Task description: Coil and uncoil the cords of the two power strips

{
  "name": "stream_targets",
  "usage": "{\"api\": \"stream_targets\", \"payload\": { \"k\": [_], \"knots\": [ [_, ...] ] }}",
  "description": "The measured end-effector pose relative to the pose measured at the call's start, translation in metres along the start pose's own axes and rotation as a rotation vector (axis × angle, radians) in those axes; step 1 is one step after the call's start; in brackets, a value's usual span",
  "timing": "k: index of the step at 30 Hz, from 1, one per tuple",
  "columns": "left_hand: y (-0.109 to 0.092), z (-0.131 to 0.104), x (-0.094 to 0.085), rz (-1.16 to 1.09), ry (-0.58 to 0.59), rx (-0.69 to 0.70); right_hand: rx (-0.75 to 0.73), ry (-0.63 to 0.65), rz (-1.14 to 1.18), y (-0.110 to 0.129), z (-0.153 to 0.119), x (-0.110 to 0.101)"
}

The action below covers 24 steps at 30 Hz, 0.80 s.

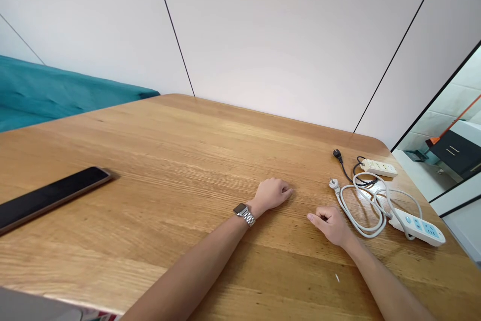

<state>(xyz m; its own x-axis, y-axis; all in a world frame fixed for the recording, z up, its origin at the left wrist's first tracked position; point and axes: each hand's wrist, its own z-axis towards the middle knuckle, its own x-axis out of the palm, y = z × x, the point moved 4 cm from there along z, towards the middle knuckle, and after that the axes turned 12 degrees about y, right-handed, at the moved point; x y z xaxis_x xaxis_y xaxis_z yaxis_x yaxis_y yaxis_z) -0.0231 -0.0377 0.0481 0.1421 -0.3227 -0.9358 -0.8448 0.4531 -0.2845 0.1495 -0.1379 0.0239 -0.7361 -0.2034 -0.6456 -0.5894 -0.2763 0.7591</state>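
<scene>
My left hand (272,194) rests on the wooden table (150,201), its fingers curled into a loose fist with nothing seen in it. On that wrist is a watch (244,213) with a metal band. To its right, my right hand (329,226) also lies closed on the table, thumb towards the left hand, and no object shows in it. Just beyond the right hand sits a white power strip (419,227) with blue sockets, its white cord (347,213) looped and its plug (333,184) lying to the left.
Behind it lies a smaller cream power strip (379,167) with a black cord and black plug (337,154). A long dark flat object (52,195) is at the left. A teal sofa (67,90) stands beyond the table, and a white wall (270,35) borders its far edge.
</scene>
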Motion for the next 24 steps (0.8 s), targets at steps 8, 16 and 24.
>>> {"api": "stream_targets", "payload": {
  "k": [8, 16, 24],
  "knots": [
    [0.0003, -0.0003, 0.0005, -0.003, 0.001, 0.004, -0.012, 0.014, -0.003, -0.0024, 0.0016, 0.0019],
    [0.0034, 0.0026, 0.0039, 0.000, -0.008, 0.008, -0.027, 0.006, -0.009, 0.0008, 0.0021, 0.0006],
    [0.0029, 0.0023, 0.0037, -0.009, -0.018, 0.008, -0.029, 0.004, -0.010, -0.0003, 0.0017, 0.0016]
  ]
}}
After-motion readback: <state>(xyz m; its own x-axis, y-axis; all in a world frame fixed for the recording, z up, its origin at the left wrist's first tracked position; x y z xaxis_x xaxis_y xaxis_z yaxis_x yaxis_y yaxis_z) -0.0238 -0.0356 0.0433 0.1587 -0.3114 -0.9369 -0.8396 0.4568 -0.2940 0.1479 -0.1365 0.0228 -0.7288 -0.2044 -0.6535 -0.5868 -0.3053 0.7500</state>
